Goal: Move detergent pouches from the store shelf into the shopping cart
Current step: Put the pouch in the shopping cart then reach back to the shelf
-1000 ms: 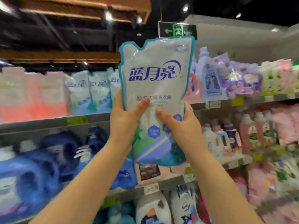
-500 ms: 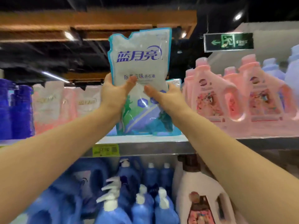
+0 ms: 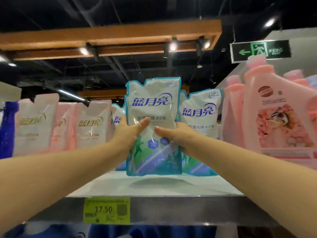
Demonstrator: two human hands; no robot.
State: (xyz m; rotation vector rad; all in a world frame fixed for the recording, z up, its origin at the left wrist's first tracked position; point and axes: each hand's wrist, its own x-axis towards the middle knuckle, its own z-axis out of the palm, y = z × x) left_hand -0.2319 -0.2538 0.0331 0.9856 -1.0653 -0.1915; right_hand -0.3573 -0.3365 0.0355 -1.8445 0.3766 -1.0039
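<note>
A store aisle under a dark ceiling with wooden beams and a green exit sign (image 3: 260,51); a white shelf (image 3: 171,187) runs across, a yellow price tag (image 3: 106,210) on its near edge. Both hands grip one blue-edged detergent pouch (image 3: 152,107) upright at its middle, its bottom just above the shelf: left hand (image 3: 127,133) on its left side, right hand (image 3: 175,134) on its right, thumbs across the front. Another matching pouch (image 3: 201,117) stands behind to the right. Pink pouches (image 3: 92,124) stand left, pink jugs (image 3: 277,114) right.
</note>
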